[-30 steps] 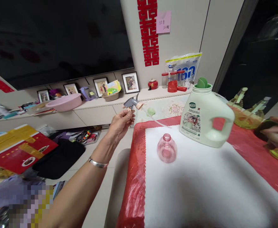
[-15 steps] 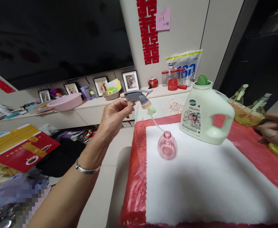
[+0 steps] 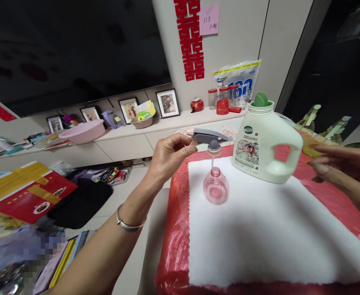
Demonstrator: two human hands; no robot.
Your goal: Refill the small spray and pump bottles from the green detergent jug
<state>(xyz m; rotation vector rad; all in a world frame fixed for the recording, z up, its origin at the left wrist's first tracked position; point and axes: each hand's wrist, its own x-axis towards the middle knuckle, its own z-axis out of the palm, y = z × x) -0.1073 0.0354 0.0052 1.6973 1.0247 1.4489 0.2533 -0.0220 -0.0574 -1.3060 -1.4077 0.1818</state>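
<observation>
My left hand (image 3: pixel 171 157) pinches the nozzle end of a grey trigger spray head (image 3: pixel 209 140). Its thin clear tube runs down into the neck of a small pink see-through bottle (image 3: pixel 216 189), and the head's collar is still above the neck. This bottle stands upright on a white cloth (image 3: pixel 269 237). To its right is a pale green detergent jug (image 3: pixel 266 143) with a green piece in its mouth. At the right edge my right hand (image 3: pixel 349 172) hovers above the table with its fingers apart, holding nothing I can see.
Beyond the right hand are yellow see-through spray bottles (image 3: pixel 309 141). Red plastic film (image 3: pixel 175 229) covers the table. A low cabinet at the back carries photo frames, a pink basin (image 3: pixel 83 131) and red-lidded jars (image 3: pixel 212 98). On the floor at left lies a red box (image 3: pixel 29 190).
My left hand has moved right with the spray head, which now sits over the bottle with its tube deeper inside. My right hand has moved left, farther into view.
</observation>
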